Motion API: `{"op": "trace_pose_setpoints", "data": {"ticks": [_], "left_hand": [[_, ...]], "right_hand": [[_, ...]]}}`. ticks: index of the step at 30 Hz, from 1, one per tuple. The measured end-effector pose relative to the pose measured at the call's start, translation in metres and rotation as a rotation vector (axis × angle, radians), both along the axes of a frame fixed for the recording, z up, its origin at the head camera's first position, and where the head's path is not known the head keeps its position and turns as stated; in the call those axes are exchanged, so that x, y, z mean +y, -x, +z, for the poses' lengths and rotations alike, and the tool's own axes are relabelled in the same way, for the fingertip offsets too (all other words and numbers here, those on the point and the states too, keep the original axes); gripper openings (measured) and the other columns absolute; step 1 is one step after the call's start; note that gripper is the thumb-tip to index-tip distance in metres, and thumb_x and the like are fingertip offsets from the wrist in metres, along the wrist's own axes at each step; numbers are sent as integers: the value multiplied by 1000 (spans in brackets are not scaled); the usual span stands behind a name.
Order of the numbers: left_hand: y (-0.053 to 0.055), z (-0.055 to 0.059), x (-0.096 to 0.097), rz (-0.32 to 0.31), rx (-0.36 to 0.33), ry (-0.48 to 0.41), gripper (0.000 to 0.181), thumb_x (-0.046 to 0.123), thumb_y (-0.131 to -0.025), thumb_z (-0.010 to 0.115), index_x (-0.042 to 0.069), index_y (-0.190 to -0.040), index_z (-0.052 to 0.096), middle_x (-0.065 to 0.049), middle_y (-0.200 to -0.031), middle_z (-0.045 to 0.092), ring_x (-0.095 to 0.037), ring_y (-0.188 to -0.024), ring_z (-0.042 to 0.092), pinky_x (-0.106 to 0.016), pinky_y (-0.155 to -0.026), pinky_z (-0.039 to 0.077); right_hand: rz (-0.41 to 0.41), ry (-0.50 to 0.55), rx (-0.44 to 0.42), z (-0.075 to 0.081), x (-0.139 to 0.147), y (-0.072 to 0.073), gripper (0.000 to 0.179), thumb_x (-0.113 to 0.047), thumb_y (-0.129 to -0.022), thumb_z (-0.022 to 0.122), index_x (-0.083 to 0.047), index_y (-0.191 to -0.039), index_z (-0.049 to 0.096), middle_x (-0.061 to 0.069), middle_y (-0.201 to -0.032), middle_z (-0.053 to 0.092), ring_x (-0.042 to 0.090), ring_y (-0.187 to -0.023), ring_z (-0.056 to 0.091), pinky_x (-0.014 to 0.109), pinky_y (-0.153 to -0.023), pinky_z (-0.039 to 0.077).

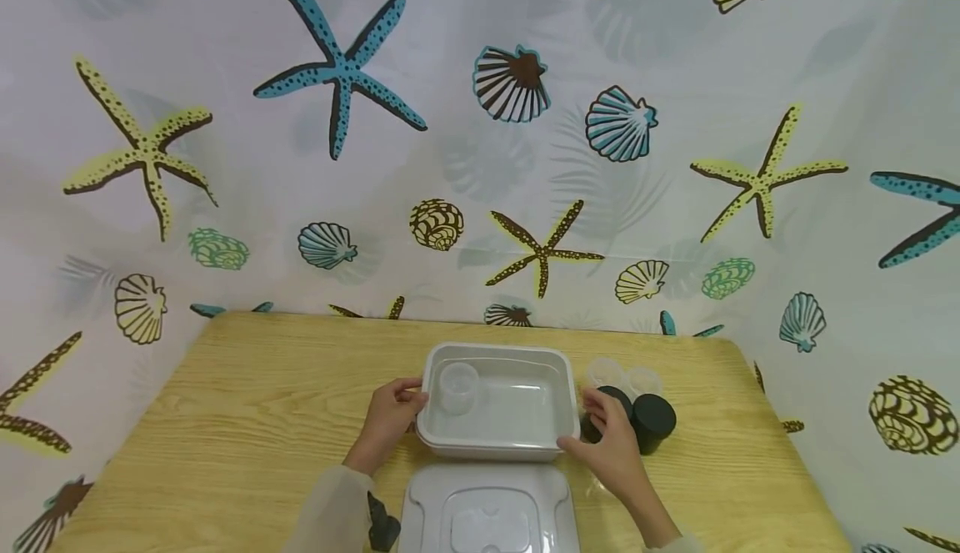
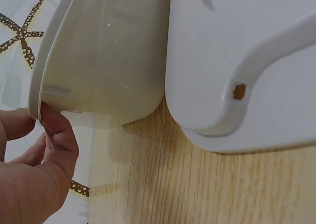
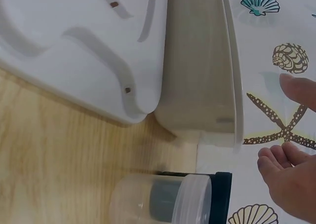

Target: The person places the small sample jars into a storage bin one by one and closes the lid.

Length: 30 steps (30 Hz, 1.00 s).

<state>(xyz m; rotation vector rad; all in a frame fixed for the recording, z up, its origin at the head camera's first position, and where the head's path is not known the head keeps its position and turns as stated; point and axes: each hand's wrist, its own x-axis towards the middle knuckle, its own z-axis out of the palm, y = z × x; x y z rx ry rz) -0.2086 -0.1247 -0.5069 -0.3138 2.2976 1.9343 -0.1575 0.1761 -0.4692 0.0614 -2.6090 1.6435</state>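
A white rectangular plastic storage box (image 1: pixel 525 419) sits on the wooden table, with a small clear round cup (image 1: pixel 459 386) inside at its left. My left hand (image 1: pixel 395 414) pinches the box's left rim between thumb and fingers; the left wrist view shows this grip closely. At the right end, my right hand (image 1: pixel 611 444) is held near the rim with its thumb and fingers spread. In the right wrist view, a gap shows between the right fingers (image 3: pixel 289 160) and the box wall (image 3: pixel 207 76). The white box lid (image 1: pixel 487 515) lies directly in front of the box.
Two clear jars with black lids (image 1: pixel 654 416) stand right of the box, close to my right hand. Behind them are two small clear round containers (image 1: pixel 604 372). A patterned white cloth (image 1: pixel 450 161) with starfish and shells hangs around the wooden table (image 1: pixel 270 419).
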Motion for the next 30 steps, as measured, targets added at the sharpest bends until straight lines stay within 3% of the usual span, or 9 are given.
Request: {"op": "trace_pose_setpoints", "data": {"ticks": [15, 30], "left_hand": [[-2, 0, 0, 2, 0, -10, 34, 3, -93, 57, -6, -126, 54, -16, -98, 61, -10, -72, 58, -24, -60, 51], [-1, 1, -1, -19, 4, -16, 36, 6, -95, 56, -5, -129, 52, -16, -98, 60, -11, -73, 58, -26, -61, 52]], "right_hand": [[-74, -54, -9, -1, 21, -12, 71, -9, -72, 82, 4, -131, 46, 21, -128, 48, 35, -121, 49, 44, -105, 41], [-120, -96, -55, -17, 48, -26, 72, -7, -74, 79, 8, -133, 42, 25, -128, 47, 38, -123, 48, 46, -107, 38]]}}
